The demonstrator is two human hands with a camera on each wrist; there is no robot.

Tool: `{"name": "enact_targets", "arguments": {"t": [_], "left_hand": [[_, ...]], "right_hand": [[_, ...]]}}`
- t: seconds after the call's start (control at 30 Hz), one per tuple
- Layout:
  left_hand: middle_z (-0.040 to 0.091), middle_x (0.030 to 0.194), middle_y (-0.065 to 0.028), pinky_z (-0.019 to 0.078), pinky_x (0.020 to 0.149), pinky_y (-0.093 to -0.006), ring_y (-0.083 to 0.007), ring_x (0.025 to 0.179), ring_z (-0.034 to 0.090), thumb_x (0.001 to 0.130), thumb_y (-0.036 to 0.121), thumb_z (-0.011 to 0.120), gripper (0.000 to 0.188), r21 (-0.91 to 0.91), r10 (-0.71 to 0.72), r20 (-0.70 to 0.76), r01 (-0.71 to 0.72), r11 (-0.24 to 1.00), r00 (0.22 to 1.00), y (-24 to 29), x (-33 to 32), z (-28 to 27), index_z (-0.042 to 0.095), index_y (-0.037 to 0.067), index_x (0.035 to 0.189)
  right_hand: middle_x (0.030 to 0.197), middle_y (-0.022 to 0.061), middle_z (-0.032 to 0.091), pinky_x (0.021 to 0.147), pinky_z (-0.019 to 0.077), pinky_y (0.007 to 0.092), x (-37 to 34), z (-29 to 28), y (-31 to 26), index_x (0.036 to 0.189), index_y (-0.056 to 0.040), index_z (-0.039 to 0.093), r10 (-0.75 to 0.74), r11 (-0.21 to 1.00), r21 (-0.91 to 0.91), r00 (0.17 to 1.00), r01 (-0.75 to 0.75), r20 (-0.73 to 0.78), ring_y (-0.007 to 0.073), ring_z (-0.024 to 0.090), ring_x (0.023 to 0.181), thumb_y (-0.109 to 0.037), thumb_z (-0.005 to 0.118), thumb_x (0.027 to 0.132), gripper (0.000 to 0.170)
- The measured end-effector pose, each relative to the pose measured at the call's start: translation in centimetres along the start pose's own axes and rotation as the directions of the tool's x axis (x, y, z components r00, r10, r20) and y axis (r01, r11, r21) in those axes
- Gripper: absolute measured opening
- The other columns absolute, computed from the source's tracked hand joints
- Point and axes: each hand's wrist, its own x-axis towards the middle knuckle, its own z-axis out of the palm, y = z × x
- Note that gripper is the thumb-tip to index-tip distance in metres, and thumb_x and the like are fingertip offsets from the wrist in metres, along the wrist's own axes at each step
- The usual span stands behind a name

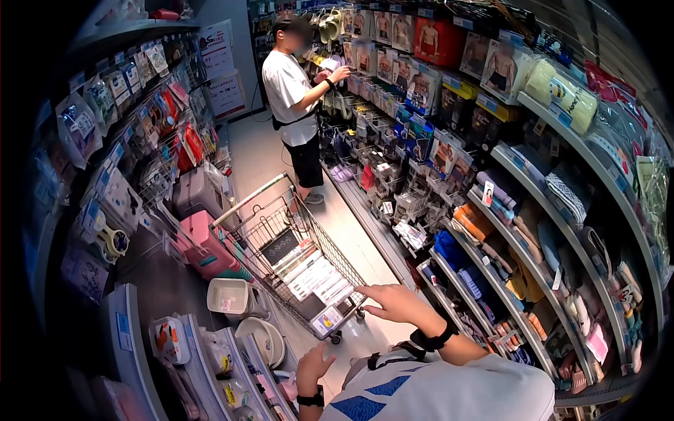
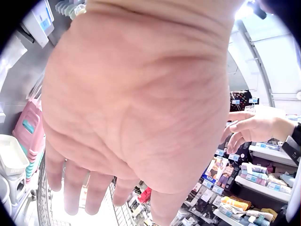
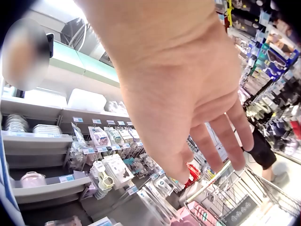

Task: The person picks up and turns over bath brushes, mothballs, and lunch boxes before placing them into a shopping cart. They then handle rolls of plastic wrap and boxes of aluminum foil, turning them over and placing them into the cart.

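A wire shopping cart (image 1: 325, 237) stands in the aisle ahead, with several flat white packs (image 1: 319, 277) lying in its basket. My right hand (image 1: 397, 303) reaches out at the cart's near right corner. Its fingers are extended and hold nothing; in the right wrist view the palm (image 3: 174, 94) is bare. Lower down, my left hand (image 1: 314, 368) is held beside the left shelves, close to the near end of the cart. The left wrist view shows its palm (image 2: 131, 108) bare too, with fingers straight and slightly spread.
A person (image 1: 291, 98) in a white shirt stands beyond the cart at the right-hand shelves. Folded textiles (image 1: 569, 189) fill the right shelves. Along the left are a pink storage box (image 1: 203, 242), a beige bin (image 1: 228, 295) and white basins (image 1: 261, 340).
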Motion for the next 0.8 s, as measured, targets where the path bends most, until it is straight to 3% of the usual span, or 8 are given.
{"name": "enact_targets", "arguments": {"t": [0.23, 0.27, 0.37, 0.43, 0.67, 0.73, 0.8], "left_hand": [[0.062, 0.134, -0.0265, 0.0478, 0.105, -0.046, -0.042, 0.125, 0.059, 0.092, 0.044, 0.07, 0.069, -0.052, 0.045, -0.155, -0.054, 0.997, 0.987, -0.9, -1.0, -1.3, 0.052, 0.002, 0.144], [0.066, 0.129, -0.024, 0.0505, 0.099, -0.0493, -0.0418, 0.119, 0.063, 0.089, 0.044, 0.071, 0.068, -0.053, 0.042, -0.214, -0.054, 0.997, 0.976, -1.1, -1.1, -0.9, 0.055, 0.005, 0.142], [0.065, 0.129, -0.0254, 0.0505, 0.099, -0.0495, -0.0425, 0.119, 0.062, 0.089, 0.044, 0.072, 0.068, -0.027, -0.035, -0.195, 0.03, 0.999, 0.98, -1.4, -1.9, -0.2, 0.055, 0.004, 0.142], [0.065, 0.129, -0.0271, 0.0506, 0.099, -0.0495, -0.0432, 0.119, 0.062, 0.089, 0.045, 0.072, 0.069, 0.001, -0.03, -0.184, 0.031, 1.0, 0.982, -2.1, -1.9, 0.9, 0.055, 0.004, 0.142], [0.064, 0.129, -0.0297, 0.0499, 0.101, -0.0493, -0.0444, 0.121, 0.061, 0.089, 0.044, 0.072, 0.071, -0.077, -0.164, -0.038, 0.16, 0.984, 0.986, 1.6, -1.9, 1.4, 0.053, 0.001, 0.143], [0.063, 0.13, -0.0299, 0.0498, 0.101, -0.0493, -0.0445, 0.122, 0.061, 0.088, 0.044, 0.073, 0.072, -0.055, -0.142, -0.058, 0.139, 0.989, 0.988, 1.3, -1.3, 1.9, 0.052, 0.001, 0.143], [0.063, 0.131, -0.0297, 0.0495, 0.101, -0.0492, -0.0446, 0.122, 0.06, 0.088, 0.044, 0.073, 0.074, -0.004, -0.127, -0.063, 0.128, 0.992, 0.99, 2.6, 0.4, 2.5, 0.051, 0.001, 0.144]], "right_hand": [[0.101, 0.0176, 0.072, 0.08, 0.0551, 0.0489, 0.9, 1.0, -0.9, 0.137, -0.0084, 0.058, -0.074, 0.997, 0.024, 0.997, 0.074, -0.017, 0.039, 0.07, 0.09, -0.036, 0.062, 0.099, 0.047], [0.101, 0.0175, 0.072, 0.08, 0.0552, 0.0488, 0.9, 1.3, -0.8, 0.136, -0.0086, 0.058, -0.096, 0.995, 0.033, 0.995, 0.097, -0.026, 0.039, 0.07, 0.089, -0.036, 0.062, 0.099, 0.047], [0.102, 0.0165, 0.072, 0.08, 0.0553, 0.0486, 1.0, 1.5, -0.5, 0.135, -0.0092, 0.059, -0.126, 0.992, 0.026, 0.991, 0.127, -0.041, 0.0386, 0.07, 0.09, -0.036, 0.062, 0.098, 0.045], [0.102, 0.0158, 0.072, 0.08, 0.0555, 0.0481, 1.4, 1.1, -0.6, 0.134, -0.01, 0.059, -0.094, 0.995, 0.016, 0.992, 0.093, 0.081, 0.0379, 0.07, 0.091, -0.035, 0.063, 0.098, 0.045], [0.094, 0.017, 0.072, 0.078, 0.0553, 0.0489, 3.1, 1.0, 0.8, 0.131, -0.01, 0.059, -0.185, 0.983, 0.029, 0.98, 0.183, 0.077, 0.0378, 0.07, 0.09, -0.033, 0.068, 0.093, 0.045], [0.101, 0.0162, 0.071, 0.078, 0.0551, 0.0487, 3.6, 0.6, 1.8, 0.135, -0.0101, 0.058, -0.2, 0.978, 0.079, 0.972, 0.191, 0.127, 0.0378, 0.07, 0.089, -0.032, 0.066, 0.094, 0.048], [0.099, 0.0168, 0.071, 0.077, 0.0549, 0.0489, 3.9, 0.4, 3.5, 0.136, -0.0097, 0.057, -0.246, 0.967, 0.083, 0.968, 0.24, 0.058, 0.0388, 0.069, 0.089, -0.031, 0.066, 0.094, 0.048]]}}
